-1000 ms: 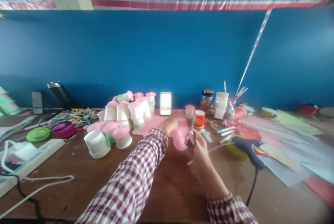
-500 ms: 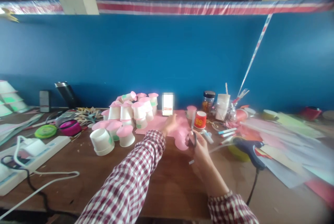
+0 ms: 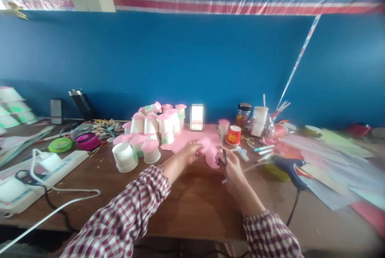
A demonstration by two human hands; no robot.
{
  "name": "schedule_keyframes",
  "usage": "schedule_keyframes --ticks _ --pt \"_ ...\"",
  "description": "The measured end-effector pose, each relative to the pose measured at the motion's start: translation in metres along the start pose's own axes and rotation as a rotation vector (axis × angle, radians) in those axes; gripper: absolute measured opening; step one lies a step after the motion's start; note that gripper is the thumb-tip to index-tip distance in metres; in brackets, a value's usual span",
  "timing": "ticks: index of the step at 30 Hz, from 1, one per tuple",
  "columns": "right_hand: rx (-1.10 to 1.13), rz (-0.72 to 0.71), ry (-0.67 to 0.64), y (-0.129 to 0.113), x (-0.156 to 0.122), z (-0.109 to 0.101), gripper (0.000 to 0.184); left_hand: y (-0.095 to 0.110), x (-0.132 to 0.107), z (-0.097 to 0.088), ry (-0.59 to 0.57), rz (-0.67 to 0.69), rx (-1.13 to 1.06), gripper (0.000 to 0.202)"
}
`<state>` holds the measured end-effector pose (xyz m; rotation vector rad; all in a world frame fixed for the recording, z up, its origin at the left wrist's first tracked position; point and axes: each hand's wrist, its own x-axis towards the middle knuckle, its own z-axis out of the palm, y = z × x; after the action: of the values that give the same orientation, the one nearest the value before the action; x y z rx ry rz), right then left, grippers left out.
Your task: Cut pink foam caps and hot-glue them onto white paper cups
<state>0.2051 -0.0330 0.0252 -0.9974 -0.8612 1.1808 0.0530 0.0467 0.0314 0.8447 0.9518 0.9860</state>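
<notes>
My left hand (image 3: 189, 150) is closed on a piece of pink paper (image 3: 207, 150), held just above the brown table. My right hand (image 3: 230, 165) grips black-handled scissors (image 3: 221, 149), blades pointing up and away, right beside the pink piece. A larger pink sheet (image 3: 188, 138) lies flat behind both hands. Both arms wear red-and-white checked sleeves. A heap of white paper cups with pink tops (image 3: 152, 127) stands to the left of my left hand.
A blue glue gun (image 3: 290, 167) with its cord lies right of my right hand. A red cup (image 3: 234, 135), a jar (image 3: 243, 114), markers (image 3: 260, 149) and loose coloured sheets (image 3: 331, 157) crowd the right. A power strip (image 3: 45, 169), cables and tape rolls (image 3: 60, 145) sit left.
My left hand has drawn back from the far pink sheet and now holds a pink piece close to the scissors. The view has shifted slightly right.
</notes>
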Motion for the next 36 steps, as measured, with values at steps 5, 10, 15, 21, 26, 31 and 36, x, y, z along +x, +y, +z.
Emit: schedule_keyframes --ticks 5,10,15,21,26,31,36 --pt "-0.023 -0.019 0.035 0.003 0.002 0.004 0.055 -0.005 -0.032 0.005 0.049 0.006 -0.185 0.057" --pt "-0.067 -0.038 0.03 0.006 -0.002 0.007 0.062 -0.018 -0.052 0.016 -0.016 0.156 -0.324 0.031" --pt "-0.004 -0.018 -0.038 0.01 -0.002 0.006 0.059 -0.031 -0.059 0.018 -0.028 0.152 -0.329 0.029" --pt "-0.001 -0.052 -0.074 0.009 0.0 0.006 0.053 -0.034 -0.061 0.016 -0.095 0.147 -0.279 0.036" --pt "0.003 -0.047 -0.082 0.005 0.0 0.003 0.051 -0.031 -0.059 0.012 -0.15 0.16 -0.26 0.045" --pt "-0.012 -0.025 -0.106 0.005 0.001 0.001 0.053 -0.032 -0.057 0.006 -0.138 0.117 -0.186 0.052" --pt "0.036 0.011 -0.115 0.004 0.0 0.0 0.052 -0.028 -0.063 0.008 -0.266 0.073 -0.135 0.051"
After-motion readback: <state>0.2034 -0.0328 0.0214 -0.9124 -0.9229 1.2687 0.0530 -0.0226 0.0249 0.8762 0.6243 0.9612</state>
